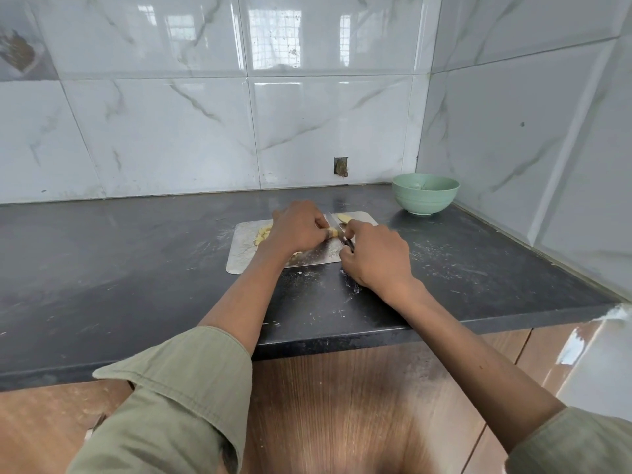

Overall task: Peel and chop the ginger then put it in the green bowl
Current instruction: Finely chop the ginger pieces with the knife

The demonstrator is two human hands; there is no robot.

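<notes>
A metal cutting board [244,246] lies on the dark counter. My left hand [297,229] curls over a pale yellow piece of ginger [332,232] and pins it to the board. My right hand [376,256] grips a knife [331,220] by its dark handle, with the blade standing against the ginger just right of my left fingers. Chopped ginger bits [261,235] sit in a small heap left of my left hand. One more peeled strip [344,218] lies at the board's far edge. The green bowl [425,194] stands in the back right corner.
The black counter [119,268] is dusted with pale scraps around the board. Tiled walls close in behind and on the right, near the bowl. The counter's front edge runs just below my forearms, above wooden cabinet fronts [342,405].
</notes>
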